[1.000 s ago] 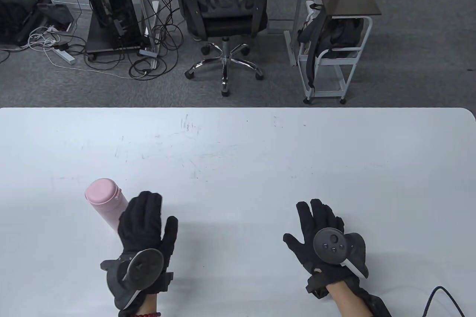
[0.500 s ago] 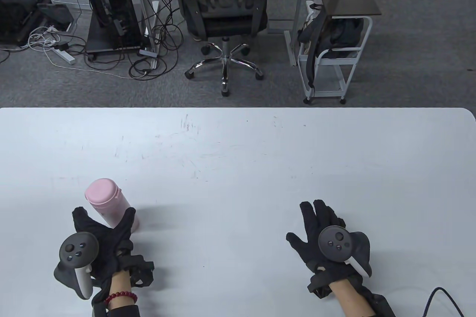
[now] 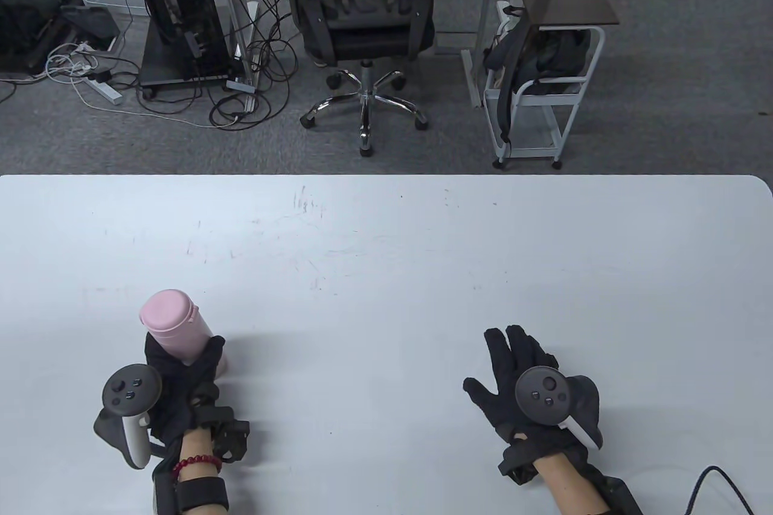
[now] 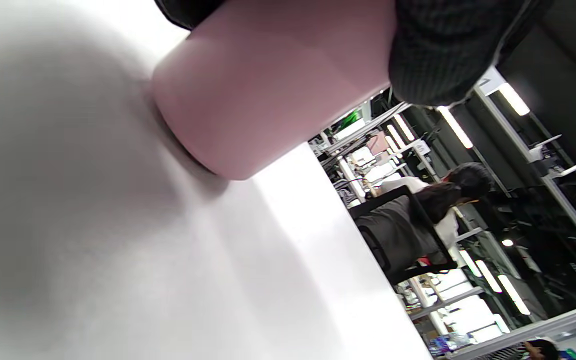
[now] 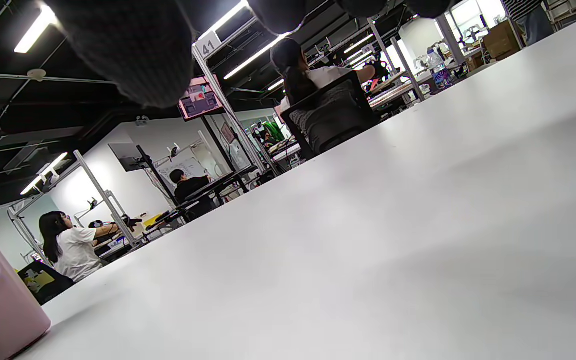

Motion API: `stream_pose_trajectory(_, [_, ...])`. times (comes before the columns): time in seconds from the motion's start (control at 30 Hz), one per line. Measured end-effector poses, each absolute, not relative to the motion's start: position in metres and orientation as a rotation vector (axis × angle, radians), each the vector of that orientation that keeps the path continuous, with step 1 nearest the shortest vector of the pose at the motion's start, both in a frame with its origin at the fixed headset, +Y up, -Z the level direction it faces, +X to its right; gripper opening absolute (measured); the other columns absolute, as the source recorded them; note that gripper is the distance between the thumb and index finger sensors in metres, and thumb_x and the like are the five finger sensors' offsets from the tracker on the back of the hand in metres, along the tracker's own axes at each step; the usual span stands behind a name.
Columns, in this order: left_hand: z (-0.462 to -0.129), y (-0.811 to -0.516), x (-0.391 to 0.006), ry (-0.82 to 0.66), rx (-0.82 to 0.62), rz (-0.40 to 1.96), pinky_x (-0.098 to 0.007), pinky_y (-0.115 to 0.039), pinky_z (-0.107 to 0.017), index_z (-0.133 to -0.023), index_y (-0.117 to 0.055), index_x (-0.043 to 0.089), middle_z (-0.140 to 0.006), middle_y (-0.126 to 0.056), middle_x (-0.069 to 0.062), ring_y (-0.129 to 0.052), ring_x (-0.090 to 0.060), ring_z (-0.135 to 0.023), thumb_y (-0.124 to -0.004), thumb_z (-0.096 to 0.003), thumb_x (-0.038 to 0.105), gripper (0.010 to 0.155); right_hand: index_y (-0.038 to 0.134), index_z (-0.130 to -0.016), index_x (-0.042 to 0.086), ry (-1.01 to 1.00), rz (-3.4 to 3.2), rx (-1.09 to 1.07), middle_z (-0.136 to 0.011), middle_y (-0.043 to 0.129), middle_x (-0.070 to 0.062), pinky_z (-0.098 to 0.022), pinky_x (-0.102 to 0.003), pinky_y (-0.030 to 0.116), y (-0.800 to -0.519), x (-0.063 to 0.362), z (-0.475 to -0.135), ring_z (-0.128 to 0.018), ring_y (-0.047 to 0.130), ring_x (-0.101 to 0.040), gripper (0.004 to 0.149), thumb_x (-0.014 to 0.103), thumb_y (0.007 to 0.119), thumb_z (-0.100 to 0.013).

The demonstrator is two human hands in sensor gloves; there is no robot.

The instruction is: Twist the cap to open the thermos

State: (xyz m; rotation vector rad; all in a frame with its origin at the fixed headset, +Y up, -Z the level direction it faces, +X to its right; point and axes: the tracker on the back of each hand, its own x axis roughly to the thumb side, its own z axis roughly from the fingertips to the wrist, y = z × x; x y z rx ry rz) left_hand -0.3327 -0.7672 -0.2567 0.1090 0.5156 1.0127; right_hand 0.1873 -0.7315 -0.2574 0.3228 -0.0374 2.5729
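**Left hand closes round thermos body**

Moved: left hand [image 3: 178, 379], fingers formerly spread beside the thermos [image 3: 175, 325], now wraps its lower body at lower left of the table [image 3: 386, 249]. Cap [image 3: 164, 308] untouched; body looks braced for twisting.
Unmoved: right hand [image 3: 513, 385], spread flat, lower right.
Hidden: thermos base, left fingertips.

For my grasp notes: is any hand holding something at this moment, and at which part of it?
The left hand grips the pink thermos around its lower body; the cap is free. The right hand holds nothing, fingers spread over the table.
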Motion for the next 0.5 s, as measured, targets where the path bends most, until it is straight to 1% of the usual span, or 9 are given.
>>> stream_pose_trajectory(0.1, [-0.259,-0.754,-0.317,0.421,0.149,1.004,-0.037,-0.056,-0.091,-0.108,-0.017,0.031,-0.121,-0.028,0.004,-0.046,-0.022,-0.114,-0.086,-0.0444,0.056,0.096,0.034,-0.112,0.007,-0.045,2.571,0.327,-0.111,0.025,-0.034,-0.059,-0.082,0.027,-0.732,0.187,-0.257,-0.094,0.032,-0.063,0.084,0.049,0.075,-0.052])
stream_pose_trajectory(0.2, [-0.261,-0.736,-0.295,0.304,0.196,0.931,-0.039,-0.059,-0.087,-0.108,-0.021,0.028,-0.120,-0.033,0.001,-0.050,-0.025,-0.111,-0.086,-0.0431,0.055,0.096,0.035,-0.112,0.007,-0.057,2.571,0.334,-0.111,0.028,-0.034,-0.059,-0.082,0.027,-0.732,0.186,-0.257,-0.094,0.034,-0.063,0.084,0.048,0.076,-0.052])
stream_pose_trajectory(0.3, [-0.262,-0.714,-0.264,0.159,0.245,0.902,-0.043,-0.063,-0.082,-0.108,-0.027,0.025,-0.118,-0.038,-0.003,-0.055,-0.030,-0.108,-0.089,-0.0409,0.052,0.095,0.036,-0.112,0.007,-0.060,2.586,0.354,-0.110,0.029,-0.034,-0.059,-0.082,0.029,-0.732,0.181,-0.258,-0.094,0.037,-0.062,0.084,0.043,0.080,-0.050])
stream_pose_trajectory(0.33, [-0.261,-0.706,-0.251,0.079,0.247,0.890,-0.044,-0.065,-0.081,-0.108,-0.028,0.023,-0.118,-0.040,-0.005,-0.056,-0.031,-0.107,-0.089,-0.0405,0.052,0.095,0.037,-0.112,0.008,-0.066,2.583,0.379,-0.111,0.029,-0.034,-0.059,-0.082,0.030,-0.731,0.178,-0.257,-0.094,0.038,-0.062,0.083,0.041,0.081,-0.050])
stream_pose_trajectory(0.4, [-0.259,-0.696,-0.229,-0.012,0.261,0.883,-0.045,-0.068,-0.078,-0.108,-0.031,0.021,-0.116,-0.044,-0.007,-0.060,-0.032,-0.105,-0.089,-0.0389,0.052,0.095,0.039,-0.111,0.008,-0.088,2.584,0.412,-0.109,0.033,-0.034,-0.059,-0.081,0.034,-0.729,0.173,-0.255,-0.092,0.043,-0.061,0.083,0.039,0.083,-0.049])
stream_pose_trajectory(0.5, [-0.256,-0.689,-0.194,-0.150,0.216,0.900,-0.046,-0.070,-0.076,-0.108,-0.034,0.020,-0.116,-0.047,-0.009,-0.063,-0.034,-0.103,-0.090,-0.0380,0.052,0.095,0.045,-0.110,0.006,-0.168,2.542,0.500,-0.106,0.039,-0.035,-0.060,-0.078,0.042,-0.715,0.164,-0.253,-0.088,0.053,-0.058,0.079,0.035,0.085,-0.048])
